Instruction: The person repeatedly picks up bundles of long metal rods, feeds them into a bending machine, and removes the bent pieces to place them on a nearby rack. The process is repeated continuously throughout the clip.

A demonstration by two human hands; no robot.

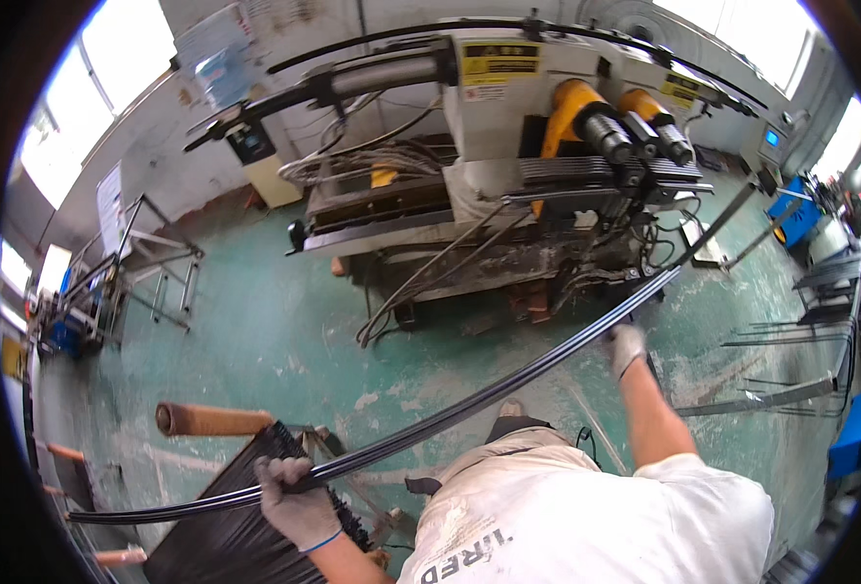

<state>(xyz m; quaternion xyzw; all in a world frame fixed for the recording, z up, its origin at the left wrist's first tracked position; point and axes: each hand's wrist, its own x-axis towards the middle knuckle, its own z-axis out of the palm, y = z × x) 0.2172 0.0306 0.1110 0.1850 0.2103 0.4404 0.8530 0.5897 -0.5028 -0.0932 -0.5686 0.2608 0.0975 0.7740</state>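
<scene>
A long bundle of thin dark metal rods [469, 402] runs slantwise across the view from lower left to upper right. It looks curved in this wide picture. My left hand [294, 501], in a grey work glove, is closed round the bundle near its left end. Toward the other end, my right hand [628, 348], also gloved, meets the rods from below; its fingertips are partly hidden behind them. Under my left hand, a pile of similar black rods [226, 516] lies on a stand with a brown wrapped bar [211, 419].
Ahead stands a large machine [489, 146] with yellow clamp parts [576, 102] and cables. Rods lie stacked on its right side [605, 173]. Racks with long stock [829, 302] and blue bins [854, 431] line the right. A metal frame [158, 258] is at left on the green floor.
</scene>
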